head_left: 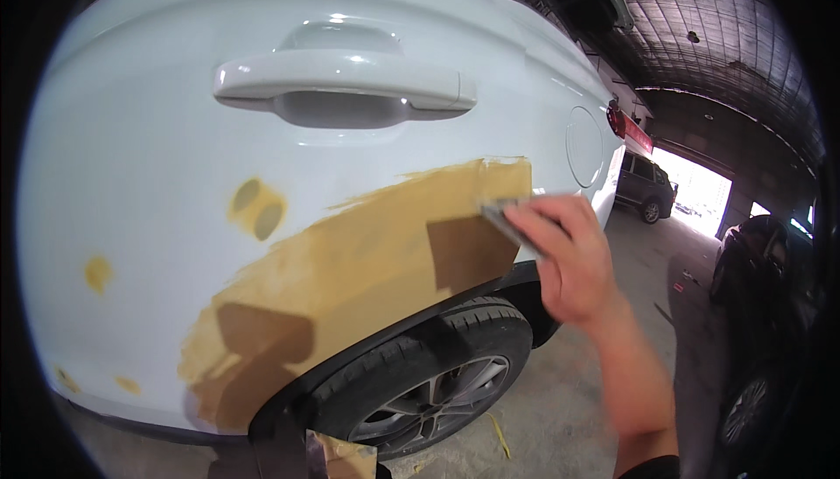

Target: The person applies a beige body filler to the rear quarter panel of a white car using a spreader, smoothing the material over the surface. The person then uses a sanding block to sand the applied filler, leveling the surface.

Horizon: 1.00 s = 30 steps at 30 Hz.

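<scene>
My right hand (573,256) is closed around a flat grey putty spreader (518,227), whose far edge meets the upper right part of a broad tan putty patch (376,234). This patch covers the white car panel (157,138) above the rear wheel arch. The spreader casts a dark square shadow on the putty. At the bottom edge, a small flat board (348,457) smeared with yellowish putty shows in part; what holds it is hidden. My left hand does not show.
Above the patch is a white door handle (341,85); smaller putty spots (258,208) lie to its left. Below sits the rear wheel (429,383). A round fuel flap (584,146) is farther right. Dark vehicles (643,186) stand farther back in the workshop.
</scene>
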Available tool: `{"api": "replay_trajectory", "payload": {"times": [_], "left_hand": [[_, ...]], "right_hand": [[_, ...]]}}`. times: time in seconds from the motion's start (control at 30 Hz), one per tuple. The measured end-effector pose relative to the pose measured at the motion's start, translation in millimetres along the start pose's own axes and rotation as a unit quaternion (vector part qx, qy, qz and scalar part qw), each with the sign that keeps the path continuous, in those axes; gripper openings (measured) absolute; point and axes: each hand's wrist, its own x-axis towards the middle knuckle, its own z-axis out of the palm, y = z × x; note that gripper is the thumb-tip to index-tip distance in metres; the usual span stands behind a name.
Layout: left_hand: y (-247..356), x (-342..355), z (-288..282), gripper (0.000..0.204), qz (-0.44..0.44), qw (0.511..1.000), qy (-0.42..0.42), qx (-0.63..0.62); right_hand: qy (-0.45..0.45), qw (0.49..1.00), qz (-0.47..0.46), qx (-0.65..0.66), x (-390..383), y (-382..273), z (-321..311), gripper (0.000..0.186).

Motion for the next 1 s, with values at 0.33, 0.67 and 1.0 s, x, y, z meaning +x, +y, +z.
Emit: {"api": "replay_trajectory", "payload": {"times": [0.33, 0.67, 1.0], "left_hand": [[-8, 10, -1, 0.017, -0.020, 1.000, 0.006, -0.010], [-13, 12, -16, 0.009, -0.008, 1.000, 0.009, -0.009], [-8, 2, -4, 0.009, 0.017, 1.000, 0.009, -0.017]], "right_hand": [[-0.082, 0.996, -0.031, 0.020, 37, 13, 26, 0.057], [-0.072, 0.996, -0.032, -0.028, -58, -31, 56, 0.059], [0.028, 1.000, -0.010, -0.004, -34, -3, 3, 0.047]]}}
